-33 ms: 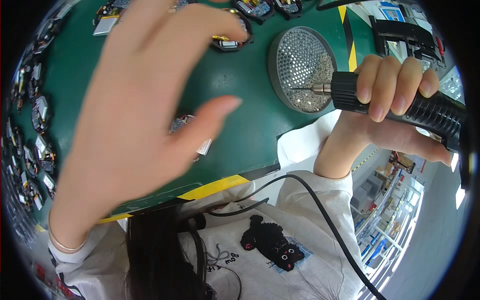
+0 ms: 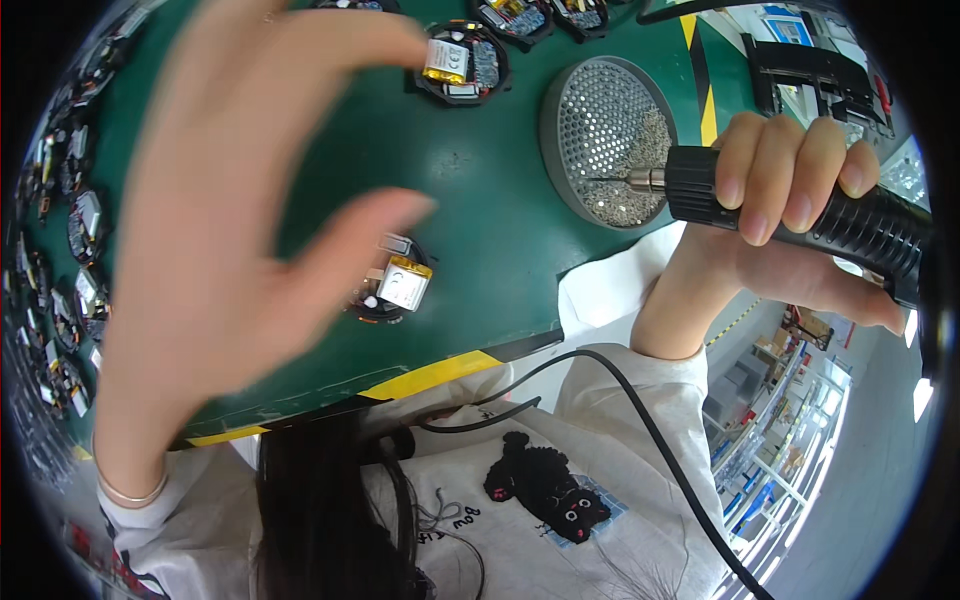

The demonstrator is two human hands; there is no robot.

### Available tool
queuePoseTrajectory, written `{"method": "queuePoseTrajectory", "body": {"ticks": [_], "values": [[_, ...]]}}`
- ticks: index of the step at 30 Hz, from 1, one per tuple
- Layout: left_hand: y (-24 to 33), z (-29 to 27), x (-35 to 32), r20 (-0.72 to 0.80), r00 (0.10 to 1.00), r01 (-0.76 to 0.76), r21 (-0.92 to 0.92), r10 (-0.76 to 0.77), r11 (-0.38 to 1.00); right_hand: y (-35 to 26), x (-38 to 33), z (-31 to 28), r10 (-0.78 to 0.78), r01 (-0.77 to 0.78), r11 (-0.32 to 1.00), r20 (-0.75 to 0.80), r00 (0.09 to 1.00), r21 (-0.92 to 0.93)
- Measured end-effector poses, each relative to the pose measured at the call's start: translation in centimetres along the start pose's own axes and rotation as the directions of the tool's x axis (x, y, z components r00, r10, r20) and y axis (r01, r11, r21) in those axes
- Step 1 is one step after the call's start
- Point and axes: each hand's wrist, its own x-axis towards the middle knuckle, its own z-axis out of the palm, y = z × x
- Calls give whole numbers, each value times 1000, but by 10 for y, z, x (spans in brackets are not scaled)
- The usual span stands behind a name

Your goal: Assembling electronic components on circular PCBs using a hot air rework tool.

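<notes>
Head view: left hand (image 2: 215,230) spread wide — right hand (image 2: 790,190) grips a screwdriver (image 2: 690,185) — a white battery (image 2: 448,58) bears print.

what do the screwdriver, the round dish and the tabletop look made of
Screwdriver: likely plastic, matte black and ribbed, with a shiny silvery metal nose. Round dish: dull grey rim, probably plastic, perhaps painted metal. Tabletop: smooth, faintly glossy green, perhaps rubber or vinyl.

screwdriver (image 2: 688,185): clad in ribbed plastic | chuck (image 2: 648,180): shiny metal | desk (image 2: 495,240): smooth, scuffed | sleeve (image 2: 632,385): made of matt cloth
</notes>
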Motion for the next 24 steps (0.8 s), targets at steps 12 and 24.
{"method": "queuePoseTrajectory", "body": {"ticks": [12, 24], "values": [[-8, -46, -123, 279, 910, 180, 401, -307, 898, -16, -8, -7, 33, -22, 999, -243, 970, 50], [79, 27, -22, 173, 959, 164, 307, -224, 937, 2, 5, 3, -77, 80, 995, -63, 995, 56]]}}
